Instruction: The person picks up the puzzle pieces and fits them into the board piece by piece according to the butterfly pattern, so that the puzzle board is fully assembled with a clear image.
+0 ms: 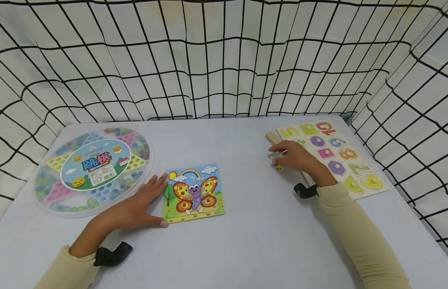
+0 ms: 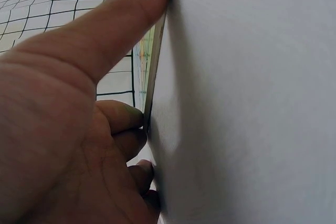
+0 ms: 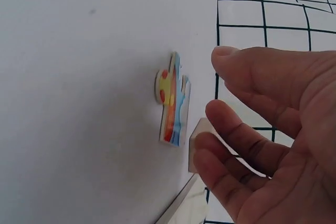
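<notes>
A square butterfly picture puzzle (image 1: 194,192) lies on the white table. My left hand (image 1: 142,204) rests at its left side, fingers spread, with thumb and fingertips right at the edge; the left wrist view shows the puzzle's thin edge (image 2: 154,69) from the side. Further right, my right hand (image 1: 294,155) hovers with thumb and fingers apart and nothing between them. Close to its fingertips lies a small puzzle piece (image 3: 173,103), coloured yellow, red and blue. In the head view the hand partly hides this piece (image 1: 276,165).
A round Chinese checkers set (image 1: 141,186) in a clear case lies at the left. On the right lies a number and shape board (image 1: 345,166), with a plain wooden block (image 1: 273,137) by its left corner. Black netting (image 1: 224,72) surrounds the table's back and sides.
</notes>
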`<action>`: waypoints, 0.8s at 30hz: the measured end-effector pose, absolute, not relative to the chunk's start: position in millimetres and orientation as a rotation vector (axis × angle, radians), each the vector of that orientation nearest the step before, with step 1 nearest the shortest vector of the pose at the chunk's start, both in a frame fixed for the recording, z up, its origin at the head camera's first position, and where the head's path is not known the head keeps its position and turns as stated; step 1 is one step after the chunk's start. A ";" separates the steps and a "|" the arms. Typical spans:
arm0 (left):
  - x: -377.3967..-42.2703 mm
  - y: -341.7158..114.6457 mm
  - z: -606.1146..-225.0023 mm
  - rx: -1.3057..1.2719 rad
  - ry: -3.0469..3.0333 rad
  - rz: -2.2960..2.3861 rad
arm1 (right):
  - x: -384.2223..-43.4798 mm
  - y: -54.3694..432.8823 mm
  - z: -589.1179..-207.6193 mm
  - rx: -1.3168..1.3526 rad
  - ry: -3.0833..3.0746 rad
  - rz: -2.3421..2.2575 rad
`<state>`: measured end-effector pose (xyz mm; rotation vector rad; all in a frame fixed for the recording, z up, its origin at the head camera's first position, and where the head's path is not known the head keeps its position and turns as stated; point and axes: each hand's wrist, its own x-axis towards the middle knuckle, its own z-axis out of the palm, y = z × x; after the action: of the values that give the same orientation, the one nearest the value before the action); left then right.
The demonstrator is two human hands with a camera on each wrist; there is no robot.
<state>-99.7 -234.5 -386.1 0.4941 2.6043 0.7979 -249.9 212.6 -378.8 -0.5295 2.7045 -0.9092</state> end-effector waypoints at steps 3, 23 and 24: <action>-98.4 -234.8 -386.1 0.491 2.612 0.795 | -249.9 215.3 -380.7 -0.531 2.716 -0.888; -97.7 -234.6 -384.1 0.520 2.620 0.795 | -249.5 222.1 -382.9 -0.522 2.705 -0.898; -97.4 -234.7 -383.8 0.520 2.621 0.795 | -249.6 221.7 -383.1 -0.517 2.705 -0.897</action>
<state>-97.4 -234.7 -383.8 0.5196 2.6207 0.7947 -249.6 221.7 -383.1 -0.5169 2.7054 -0.8972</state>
